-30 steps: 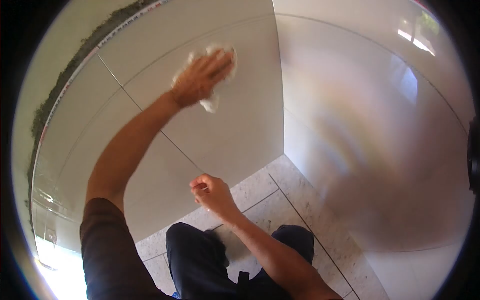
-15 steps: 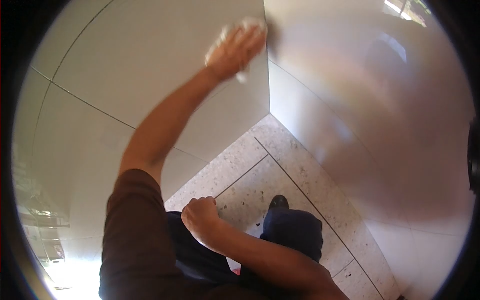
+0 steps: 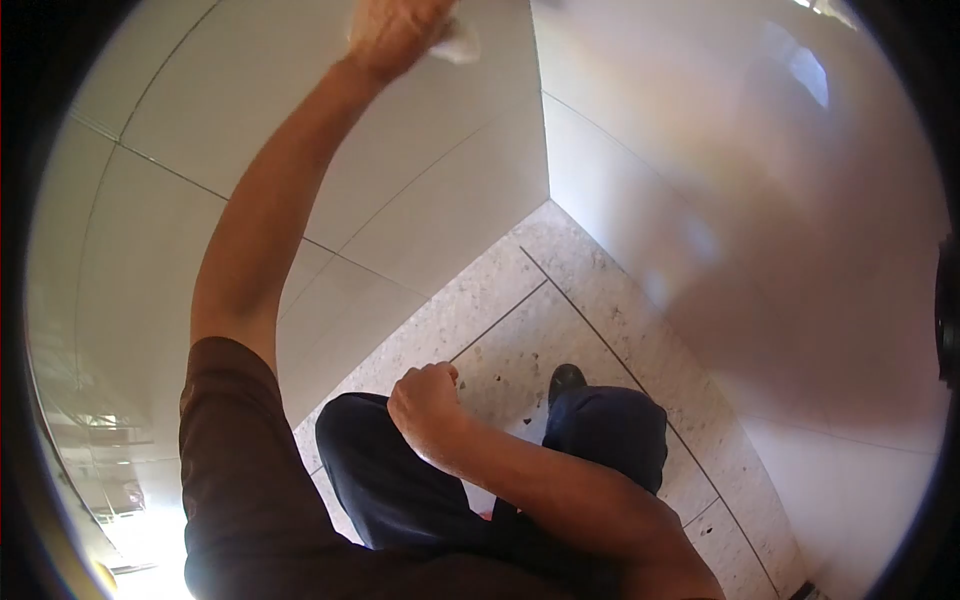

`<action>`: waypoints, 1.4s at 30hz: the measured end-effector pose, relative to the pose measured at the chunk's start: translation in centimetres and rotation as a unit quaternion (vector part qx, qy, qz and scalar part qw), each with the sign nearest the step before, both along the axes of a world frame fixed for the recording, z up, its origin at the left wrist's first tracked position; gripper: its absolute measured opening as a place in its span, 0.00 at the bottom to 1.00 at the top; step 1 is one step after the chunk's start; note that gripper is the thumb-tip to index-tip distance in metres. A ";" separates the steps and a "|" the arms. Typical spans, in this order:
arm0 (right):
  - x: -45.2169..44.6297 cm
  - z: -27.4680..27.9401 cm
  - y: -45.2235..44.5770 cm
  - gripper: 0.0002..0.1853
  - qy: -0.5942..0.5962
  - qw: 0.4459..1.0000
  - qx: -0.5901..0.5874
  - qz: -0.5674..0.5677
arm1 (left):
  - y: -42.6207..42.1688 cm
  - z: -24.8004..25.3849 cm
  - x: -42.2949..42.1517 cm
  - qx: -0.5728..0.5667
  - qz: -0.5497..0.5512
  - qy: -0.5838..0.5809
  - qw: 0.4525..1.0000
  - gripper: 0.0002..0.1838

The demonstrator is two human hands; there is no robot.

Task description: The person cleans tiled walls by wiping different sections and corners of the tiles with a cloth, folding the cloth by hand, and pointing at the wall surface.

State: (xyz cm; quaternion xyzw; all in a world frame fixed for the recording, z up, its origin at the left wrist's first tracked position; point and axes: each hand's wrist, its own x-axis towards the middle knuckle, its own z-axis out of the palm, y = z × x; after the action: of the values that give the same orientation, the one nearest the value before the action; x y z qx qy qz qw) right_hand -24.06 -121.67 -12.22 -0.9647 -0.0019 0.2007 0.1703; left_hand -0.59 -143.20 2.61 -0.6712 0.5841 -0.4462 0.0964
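a crumpled white cloth is seen at the upper edge of the view, between the left hand and the pale tiled wall, against which it appears to be laid. most of the cloth is covered by the hand; a loose fold is left exposed on the side toward the wall corner. the back of the left hand is presented, and its fingertips are cut off by the frame, so whether the cloth is pinched or only pressed under the palm cannot be told. the cloth is judged to be light, limp and not fragile; little resistance to folding is to be expected, and easy sliding over the smooth tile is likely. it is best held bunched at its middle, under a broad palm, with loose edges gathered in. the right hand is held above the speckled floor, near the dark trousers, its fingers curled into a loose fist; no object is visible in it, though the palm is hidden.
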 end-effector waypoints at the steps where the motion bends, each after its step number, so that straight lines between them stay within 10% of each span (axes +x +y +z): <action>1: 0.1 0.0 0.0 0.11 0.002 1.000 0.002 0.000 | -0.5 -0.2 -0.3 0.002 0.000 0.002 1.000 0.54; 6: 1.7 -0.4 0.7 0.11 -0.056 0.997 0.046 -0.018 | -1.3 -10.7 3.0 0.032 -0.175 -0.011 0.984 0.55; 12: 2.3 -1.2 1.1 0.11 -0.046 0.999 -0.003 -0.015 | 13.2 -23.5 4.4 0.342 -0.128 0.003 0.931 0.44; 20: 1.5 -1.7 0.7 0.08 -0.093 0.994 0.049 -0.027 | 29.9 -14.2 5.9 0.341 -0.040 -0.019 0.939 0.39; 26: 2.1 -1.2 0.2 0.06 -0.092 0.995 0.038 0.022 | 25.7 -1.3 6.3 -0.063 -0.102 -0.052 0.991 0.55; 36: 1.8 -2.0 0.4 0.06 -0.099 0.995 0.031 -0.010 | 21.2 -22.9 4.8 0.243 -0.036 0.019 0.969 0.42; 42: 2.5 -2.1 0.2 0.07 -0.086 0.996 -0.002 -0.007 | 10.0 -19.9 2.6 0.205 -0.062 -0.009 0.977 0.53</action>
State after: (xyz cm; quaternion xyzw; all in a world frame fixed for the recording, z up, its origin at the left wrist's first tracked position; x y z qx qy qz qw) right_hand -21.61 -121.50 -14.33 -0.9786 -0.0092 0.1162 0.1694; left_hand 2.05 -133.19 -17.32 -0.5958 0.7028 -0.3281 0.2087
